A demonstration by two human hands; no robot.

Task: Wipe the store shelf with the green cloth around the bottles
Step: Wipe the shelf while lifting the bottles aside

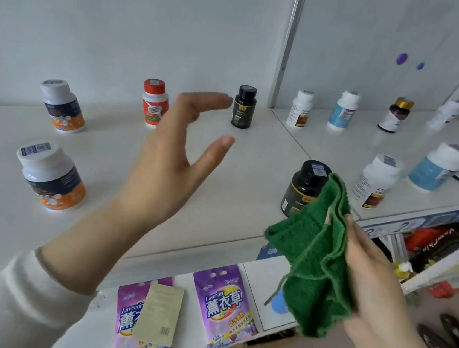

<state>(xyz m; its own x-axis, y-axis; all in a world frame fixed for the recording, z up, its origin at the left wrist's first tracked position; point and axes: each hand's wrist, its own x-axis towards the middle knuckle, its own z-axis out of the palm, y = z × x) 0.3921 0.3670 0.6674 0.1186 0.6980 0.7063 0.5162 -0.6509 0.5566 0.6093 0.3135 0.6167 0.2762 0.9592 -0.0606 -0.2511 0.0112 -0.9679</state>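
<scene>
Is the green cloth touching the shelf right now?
No, the green cloth hangs bunched in the right hand, in the air in front of the white shelf, not on it.

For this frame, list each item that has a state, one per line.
Left hand: open, empty, raised over the shelf.
Right hand: gripping the cloth.
Green terry cloth: bunched, off the shelf.
White store shelf: cloth not touching it.
Black bottle with black cap: upright, capped.

A single head-worn camera looks forward and down, close over the white shelf (222,178), tilted; its wide lens probably bends the shelf's far right end.
</scene>
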